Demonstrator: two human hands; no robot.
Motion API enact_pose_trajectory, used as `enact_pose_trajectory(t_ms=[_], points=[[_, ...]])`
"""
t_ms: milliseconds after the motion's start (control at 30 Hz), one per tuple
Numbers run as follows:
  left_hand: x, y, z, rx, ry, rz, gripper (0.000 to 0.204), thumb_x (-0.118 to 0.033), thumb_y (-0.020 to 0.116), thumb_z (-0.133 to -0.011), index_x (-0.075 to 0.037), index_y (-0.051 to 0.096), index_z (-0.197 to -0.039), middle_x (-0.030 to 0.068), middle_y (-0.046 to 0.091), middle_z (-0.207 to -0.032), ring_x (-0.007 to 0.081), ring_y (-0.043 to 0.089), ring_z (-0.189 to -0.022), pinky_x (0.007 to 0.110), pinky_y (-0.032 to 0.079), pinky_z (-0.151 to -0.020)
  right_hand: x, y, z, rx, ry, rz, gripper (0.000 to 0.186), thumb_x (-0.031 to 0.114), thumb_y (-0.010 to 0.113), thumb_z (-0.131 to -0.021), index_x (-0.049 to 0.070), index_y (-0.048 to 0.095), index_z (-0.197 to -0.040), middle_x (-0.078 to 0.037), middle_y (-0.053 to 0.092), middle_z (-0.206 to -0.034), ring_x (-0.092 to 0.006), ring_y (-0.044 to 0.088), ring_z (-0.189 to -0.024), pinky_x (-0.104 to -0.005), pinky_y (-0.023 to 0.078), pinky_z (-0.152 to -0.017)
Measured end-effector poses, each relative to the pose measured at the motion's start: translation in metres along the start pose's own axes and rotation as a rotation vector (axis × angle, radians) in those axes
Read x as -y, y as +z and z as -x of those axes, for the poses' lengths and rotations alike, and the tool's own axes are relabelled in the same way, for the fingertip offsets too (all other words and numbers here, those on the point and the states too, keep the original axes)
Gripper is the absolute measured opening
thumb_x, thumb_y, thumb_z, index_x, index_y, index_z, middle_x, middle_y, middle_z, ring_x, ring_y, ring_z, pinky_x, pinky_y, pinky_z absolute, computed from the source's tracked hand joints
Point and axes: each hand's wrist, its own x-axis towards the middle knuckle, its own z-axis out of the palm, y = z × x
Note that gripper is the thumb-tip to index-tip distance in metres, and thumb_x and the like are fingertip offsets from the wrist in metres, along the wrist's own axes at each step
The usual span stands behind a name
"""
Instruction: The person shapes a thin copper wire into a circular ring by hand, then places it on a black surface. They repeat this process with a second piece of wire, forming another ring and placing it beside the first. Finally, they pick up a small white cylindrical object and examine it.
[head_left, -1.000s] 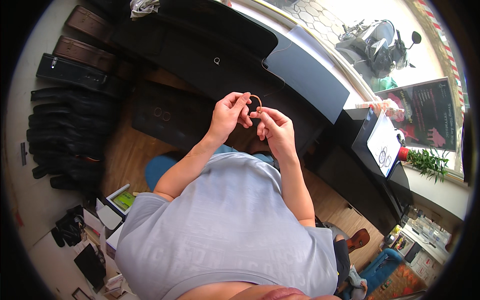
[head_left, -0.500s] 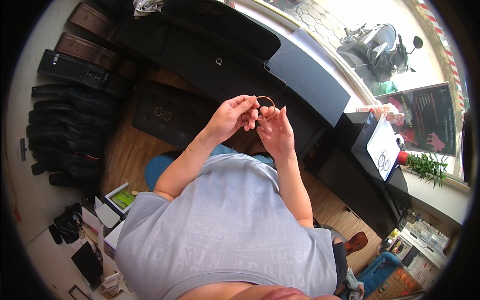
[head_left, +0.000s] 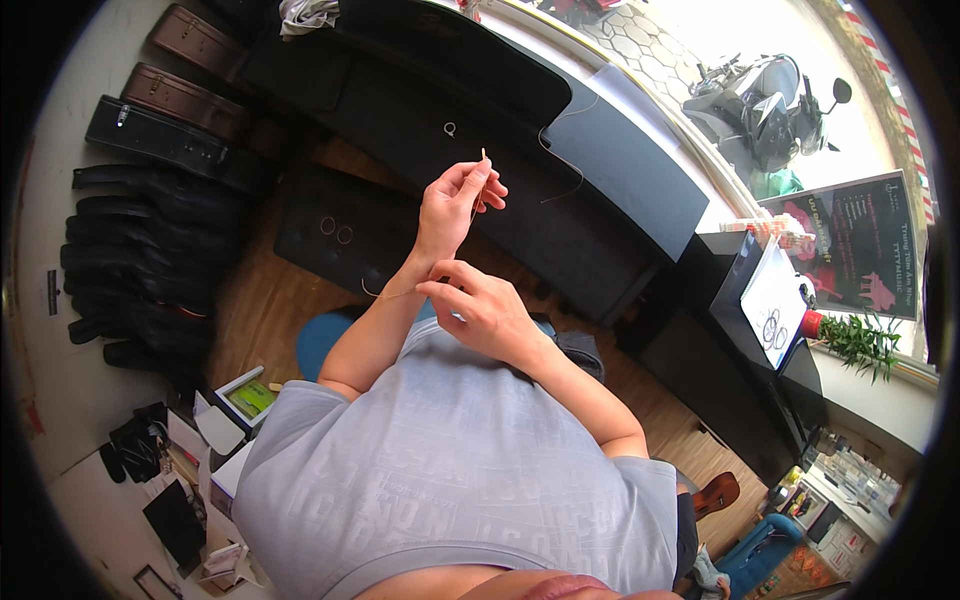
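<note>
Apparently, in the head view, the work stood midway: two loops (head_left: 336, 231) already lay on the black bench (head_left: 385, 215), left of centre, while the left hand (head_left: 458, 205), mid-frame, pinched a bronze wire (head_left: 484, 154). Just below, the right hand (head_left: 478, 302) seemed to pinch a thin strand (head_left: 392, 295) crossing the left forearm (head_left: 365, 335). Brown cases (head_left: 185, 95), upper left, looked closed, contents hidden; a red pot (head_left: 811, 324), right, held a plant (head_left: 862, 342).

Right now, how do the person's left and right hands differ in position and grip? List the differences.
The left hand is farther out; the right hand is nearer the grey shirt.

The left hand pinches a coppery strand; the right hand is at the end of a fine strand, its grip unclear.

Both hands are bare.
</note>
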Motion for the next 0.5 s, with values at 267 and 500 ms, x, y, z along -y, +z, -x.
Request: enact_pose_trajectory(t_ms=[267,500], points=[[0.003,-0.003,-0.003,-0.029,-0.071,-0.012,0.030,-0.035,0.061,-0.107,-0.007,0.071,-0.102,0.0055,0.076,-0.089,0.0129,0.072,-0.076,0.023,0.049,-0.068,-0.006,0.019,-0.003,-0.039,-0.024,0.187,0.031,-0.005,0.075,-0.073,0.005,0.064,-0.101,-0.007,0.060,-0.096,-0.0225,0.064,-0.075,-0.0343,0.054,-0.064],[0.009,-0.015,-0.005,0.042,-0.201,0.232,0.024,-0.028,0.061,-0.107,-0.007,0.071,-0.102,0.0075,0.076,-0.093,0.0090,0.064,-0.073,0.022,0.046,-0.066,-0.010,0.020,-0.004,-0.002,-0.005,-0.034,0.029,-0.004,0.076,-0.074,0.004,0.061,-0.096,-0.007,0.063,-0.094,-0.0222,0.065,-0.074,-0.0328,0.054,-0.064]])
